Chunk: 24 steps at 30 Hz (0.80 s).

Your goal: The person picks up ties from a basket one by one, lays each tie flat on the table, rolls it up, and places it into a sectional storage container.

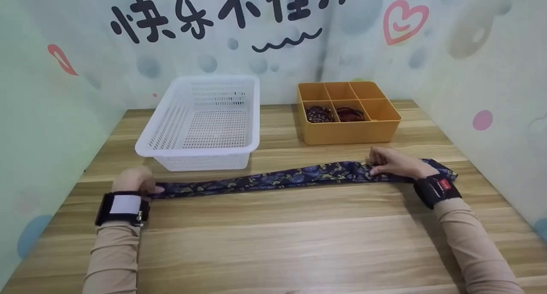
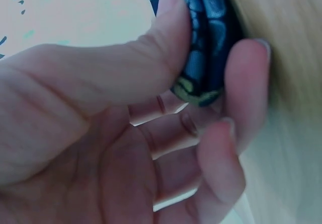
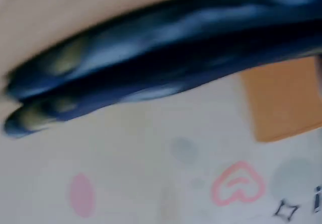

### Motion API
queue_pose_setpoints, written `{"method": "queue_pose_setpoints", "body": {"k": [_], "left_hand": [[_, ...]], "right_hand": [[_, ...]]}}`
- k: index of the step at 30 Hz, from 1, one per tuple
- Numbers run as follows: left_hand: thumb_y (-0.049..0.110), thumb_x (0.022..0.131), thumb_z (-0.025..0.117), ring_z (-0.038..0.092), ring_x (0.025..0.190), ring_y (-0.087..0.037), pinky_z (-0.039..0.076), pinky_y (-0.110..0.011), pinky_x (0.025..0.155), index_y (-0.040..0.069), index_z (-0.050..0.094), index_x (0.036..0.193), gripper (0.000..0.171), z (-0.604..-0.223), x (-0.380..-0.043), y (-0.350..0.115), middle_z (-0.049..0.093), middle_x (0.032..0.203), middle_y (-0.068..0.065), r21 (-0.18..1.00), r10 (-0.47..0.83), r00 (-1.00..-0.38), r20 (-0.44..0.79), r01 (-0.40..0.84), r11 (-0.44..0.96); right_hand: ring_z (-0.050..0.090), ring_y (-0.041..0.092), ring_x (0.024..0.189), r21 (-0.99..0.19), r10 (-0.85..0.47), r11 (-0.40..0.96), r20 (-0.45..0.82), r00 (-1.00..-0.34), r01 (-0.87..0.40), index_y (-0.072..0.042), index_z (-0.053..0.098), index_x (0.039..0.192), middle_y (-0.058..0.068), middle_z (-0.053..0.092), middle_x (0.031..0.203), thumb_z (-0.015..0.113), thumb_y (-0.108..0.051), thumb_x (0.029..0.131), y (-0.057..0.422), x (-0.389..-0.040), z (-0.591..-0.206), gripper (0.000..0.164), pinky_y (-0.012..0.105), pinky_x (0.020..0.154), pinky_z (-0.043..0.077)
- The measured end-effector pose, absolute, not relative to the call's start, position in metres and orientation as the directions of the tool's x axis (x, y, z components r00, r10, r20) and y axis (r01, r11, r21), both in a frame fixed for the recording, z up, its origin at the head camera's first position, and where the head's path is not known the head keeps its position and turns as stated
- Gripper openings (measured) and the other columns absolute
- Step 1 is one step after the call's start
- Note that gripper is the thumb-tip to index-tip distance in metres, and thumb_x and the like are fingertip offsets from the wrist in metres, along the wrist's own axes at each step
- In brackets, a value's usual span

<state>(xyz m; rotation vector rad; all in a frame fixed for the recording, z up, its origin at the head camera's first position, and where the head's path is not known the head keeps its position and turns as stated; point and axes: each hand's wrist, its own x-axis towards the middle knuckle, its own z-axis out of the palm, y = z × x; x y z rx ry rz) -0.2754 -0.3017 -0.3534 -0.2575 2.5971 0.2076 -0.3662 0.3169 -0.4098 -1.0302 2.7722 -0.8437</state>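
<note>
A dark blue necktie [image 1: 273,180] with a yellow and light-blue pattern stretches across the wooden table, narrow at the left and wider at the right. My left hand [image 1: 134,179] pinches its narrow left end; in the left wrist view the thumb [image 2: 168,43] presses the folded cloth against the fingers. Toward the wide end, my right hand [image 1: 395,162] grips the upper edge of the tie between thumb and curled fingers. The right wrist view shows the tie [image 3: 151,48] close up as two layers, blurred, with no fingers in sight.
Behind the tie's left half stands a white perforated plastic basket [image 1: 196,151]. At the back right is an orange divided box [image 1: 350,133]; two of its front compartments hold dark red patterned coils [image 1: 319,114]. Printed wall panels [image 1: 273,72] enclose the table [image 1: 273,242] at back and sides.
</note>
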Motion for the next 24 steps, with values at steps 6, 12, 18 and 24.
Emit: {"method": "queue_pose_setpoints", "body": {"k": [6,12,18,24], "left_hand": [[0.032,0.090,0.063,0.057,0.069,-0.016,0.050,-0.024,0.060,-0.001,0.055,0.090,0.034,-0.353,-0.274,-0.302,0.056,0.086,-0.014,0.180,-0.096,-0.845,-0.527,-0.222,0.958],[0.021,0.090,0.063,0.060,0.068,-0.013,0.054,-0.023,0.063,-0.010,0.049,0.106,0.037,-0.355,-0.272,-0.305,0.054,0.094,-0.018,0.314,-0.034,-0.841,-0.540,-0.239,0.919],[0.009,0.090,0.059,0.060,0.074,-0.015,0.056,-0.025,0.067,-0.011,0.044,0.113,0.034,-0.355,-0.273,-0.305,0.050,0.101,-0.021,0.413,0.043,-0.842,-0.538,-0.218,0.884],[-0.002,0.086,0.056,0.058,0.071,-0.014,0.054,-0.022,0.061,-0.002,0.045,0.118,0.034,-0.353,-0.273,-0.301,0.043,0.116,-0.031,0.432,0.176,-0.846,-0.503,-0.070,0.899]], "right_hand": [[0.044,0.002,0.069,-0.511,-0.570,0.676,0.094,-0.816,-0.531,-0.001,0.055,0.087,0.002,0.052,0.076,0.073,-0.007,0.078,0.369,-0.359,-0.400,0.021,0.020,0.061,0.040],[0.045,0.001,0.068,-0.431,-0.490,0.791,-0.018,-0.872,-0.435,-0.002,0.061,0.081,0.001,0.054,0.074,0.072,-0.008,0.078,0.401,-0.350,-0.385,0.012,0.020,0.064,0.039],[0.046,0.007,0.066,-0.310,-0.359,0.900,-0.131,-0.924,-0.305,-0.002,0.059,0.075,0.000,0.055,0.070,0.068,-0.022,0.084,0.411,-0.347,-0.381,0.024,0.021,0.061,0.039],[0.054,0.025,0.078,-0.304,-0.234,0.936,-0.165,-0.958,-0.176,0.006,0.056,0.087,0.016,0.060,0.081,0.072,-0.031,0.081,0.414,-0.351,-0.375,0.041,0.027,0.066,0.041]]}}
